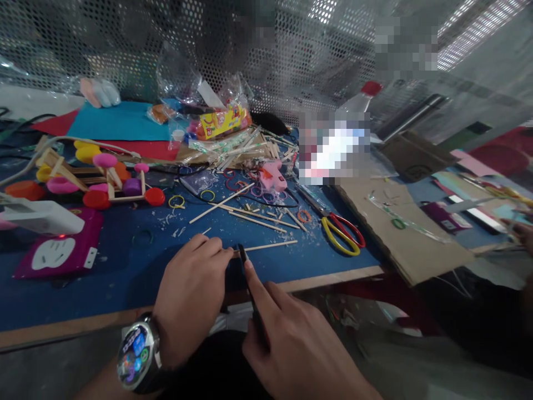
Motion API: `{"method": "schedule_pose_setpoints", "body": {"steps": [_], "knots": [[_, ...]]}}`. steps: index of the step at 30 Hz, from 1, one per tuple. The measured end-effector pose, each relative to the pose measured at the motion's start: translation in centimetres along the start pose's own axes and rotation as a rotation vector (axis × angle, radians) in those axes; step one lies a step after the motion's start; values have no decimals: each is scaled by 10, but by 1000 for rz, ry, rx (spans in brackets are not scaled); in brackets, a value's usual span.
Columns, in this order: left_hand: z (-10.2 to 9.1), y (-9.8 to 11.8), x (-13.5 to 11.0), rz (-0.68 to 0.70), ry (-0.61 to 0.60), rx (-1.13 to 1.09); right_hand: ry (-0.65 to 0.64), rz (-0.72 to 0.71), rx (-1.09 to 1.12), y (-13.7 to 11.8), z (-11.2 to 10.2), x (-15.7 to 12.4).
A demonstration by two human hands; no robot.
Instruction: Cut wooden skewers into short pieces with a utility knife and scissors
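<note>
My left hand (194,278), with a watch (138,355) on its wrist, is closed on one end of a thin wooden stick (272,244) at the front of the blue table (166,300). The stick's other end points right, over the tabletop. In my right hand (291,333) is a slim black knife (255,303), its index finger stretched along the top. The knife's tip lies across the stick, close beside my left fingertips. Most of the knife's handle is hidden by my right hand.
Scissors (341,236) with red and yellow handles lie right of the stick. Loose sticks (258,219), rubber bands and shavings are scattered behind. A small stick model (125,189) with coloured clay stands left, behind a purple box (62,244). Cardboard (400,233) lies right; another person's hand (520,230) is far right.
</note>
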State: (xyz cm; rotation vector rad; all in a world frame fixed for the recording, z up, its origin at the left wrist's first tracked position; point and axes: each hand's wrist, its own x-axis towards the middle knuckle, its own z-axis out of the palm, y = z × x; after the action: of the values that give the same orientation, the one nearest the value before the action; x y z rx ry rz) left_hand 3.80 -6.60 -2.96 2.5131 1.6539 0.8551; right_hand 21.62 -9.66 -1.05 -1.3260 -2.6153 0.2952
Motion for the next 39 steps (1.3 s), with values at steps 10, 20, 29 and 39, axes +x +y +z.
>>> {"method": "schedule_pose_setpoints", "body": {"steps": [10,20,29,39], "knots": [[-2,-1,3,24,0,-4,-28,-1,-32,0,-3,1],[0,-2,2,15,-9,2,-11,5,-47,-1,1,-3],[-1,-4,3,-14,-57,-12,-33,18,-55,-1,2,-2],[-4,-5,7,-7,-83,-13,-78,29,-52,-1,0,1]]}}
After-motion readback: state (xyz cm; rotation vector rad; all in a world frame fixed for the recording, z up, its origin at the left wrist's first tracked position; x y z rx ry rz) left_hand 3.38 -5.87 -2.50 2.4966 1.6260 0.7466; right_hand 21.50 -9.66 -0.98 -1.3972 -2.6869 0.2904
